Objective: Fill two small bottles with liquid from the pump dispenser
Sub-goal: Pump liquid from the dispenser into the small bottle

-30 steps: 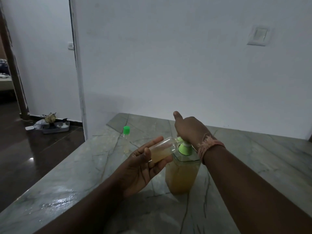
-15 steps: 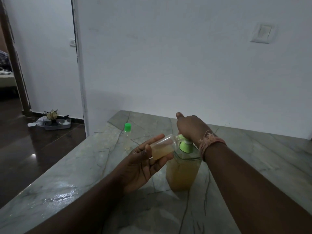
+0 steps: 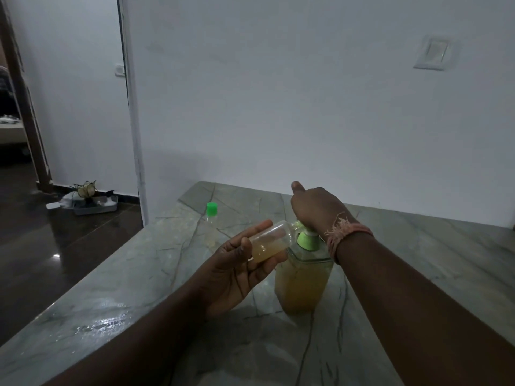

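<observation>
Head view shows the left hand with its grip clamped around a small clear plastic bottle, tilted nearly on its side, partly filled with amber liquid, its open mouth pressed up against the nozzle of the square clear pump dispenser with a lime-green collar. The right hand lies over the pump head, palm down and fingers curled on it; the head itself is hidden, so how tightly it is gripped cannot be told. A second small clear bottle with a green cap stands on the grey veined stone desk at about ten o'clock from the dispenser, well apart. The main risk appears to be the mouth slipping off the nozzle: a hard press could jolt the dispenser and send liquid onto the desk. Because the held bottle lies so flat, liquid already inside could likely run back out of the neck as the level rises. Nothing steadies the dispenser's base, so an off-centre push might tip it towards three o'clock.
</observation>
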